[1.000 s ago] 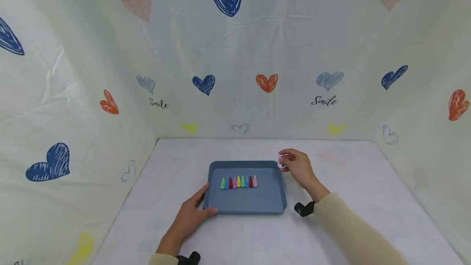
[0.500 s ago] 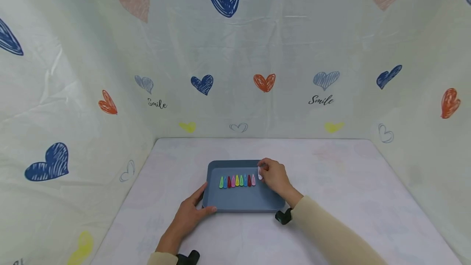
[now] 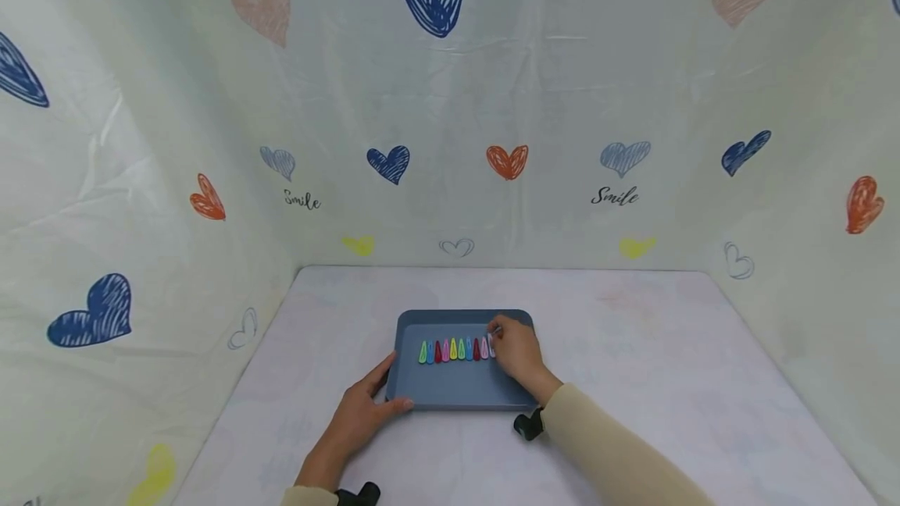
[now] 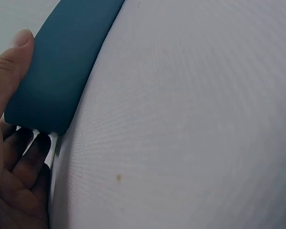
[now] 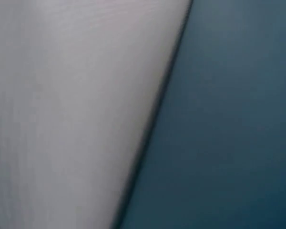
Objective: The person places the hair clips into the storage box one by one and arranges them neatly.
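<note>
Snap hair clips (image 3: pixel 453 348) in green, blue, red, pink and yellow lie side by side in a row on the blue-grey tray (image 3: pixel 464 393). Over the tray's right part, my right hand (image 3: pixel 518 350) pinches a pale hair clip (image 3: pixel 492 345) at the row's right end; its fingers partly cover that clip. My left hand (image 3: pixel 357 415) holds the tray's near left corner. In the left wrist view, the thumb (image 4: pixel 20 55) lies along the tray's upper edge, with the other fingers (image 4: pixel 28 155) at the corner. The right wrist view shows the tray's edge but no fingers.
The tray stands on a table (image 3: pixel 633 389) with a pale cloth. A white curtain (image 3: pixel 562 84) printed with hearts and "Smile" hangs behind and at both sides. Dark wrist cameras (image 3: pixel 529 424) sit at both wrists.
My right hand has moved left from beyond the tray's far right corner to the row's right end, bringing the pale hair clip down beside the others. The left hand stays at the tray corner.
</note>
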`<state>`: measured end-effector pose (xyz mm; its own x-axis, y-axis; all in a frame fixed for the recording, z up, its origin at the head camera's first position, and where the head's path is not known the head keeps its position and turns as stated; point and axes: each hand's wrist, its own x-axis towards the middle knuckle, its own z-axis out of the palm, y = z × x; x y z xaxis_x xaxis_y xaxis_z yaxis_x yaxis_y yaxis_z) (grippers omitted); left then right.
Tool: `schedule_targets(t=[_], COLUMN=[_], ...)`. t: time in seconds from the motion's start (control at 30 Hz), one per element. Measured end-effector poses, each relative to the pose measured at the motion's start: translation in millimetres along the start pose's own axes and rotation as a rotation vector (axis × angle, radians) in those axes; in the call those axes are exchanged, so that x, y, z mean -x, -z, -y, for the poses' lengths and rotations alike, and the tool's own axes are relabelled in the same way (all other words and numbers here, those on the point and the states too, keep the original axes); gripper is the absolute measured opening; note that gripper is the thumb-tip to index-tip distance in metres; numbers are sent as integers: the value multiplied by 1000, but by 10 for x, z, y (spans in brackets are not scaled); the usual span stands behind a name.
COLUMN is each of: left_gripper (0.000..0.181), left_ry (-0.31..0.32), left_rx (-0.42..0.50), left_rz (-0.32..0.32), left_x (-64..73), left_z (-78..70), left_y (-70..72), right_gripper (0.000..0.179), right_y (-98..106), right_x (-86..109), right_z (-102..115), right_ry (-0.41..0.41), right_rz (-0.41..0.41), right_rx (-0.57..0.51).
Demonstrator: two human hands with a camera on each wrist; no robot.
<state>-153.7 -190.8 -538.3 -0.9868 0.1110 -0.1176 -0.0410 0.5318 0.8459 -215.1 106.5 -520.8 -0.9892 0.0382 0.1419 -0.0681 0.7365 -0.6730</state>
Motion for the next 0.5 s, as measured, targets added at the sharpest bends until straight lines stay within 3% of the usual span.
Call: schedule_targets(t=[0.5], left_gripper=[99], left_ry=[-6], left_rx=[5], left_rz=[2], left_x=[-14], left_z=[8], left_y=[-8], right_gripper=[7], right_y=[-63], right_x=[48], right_z=[-31], right_ry=[15], right_rz=[-24], right_rx=[44])
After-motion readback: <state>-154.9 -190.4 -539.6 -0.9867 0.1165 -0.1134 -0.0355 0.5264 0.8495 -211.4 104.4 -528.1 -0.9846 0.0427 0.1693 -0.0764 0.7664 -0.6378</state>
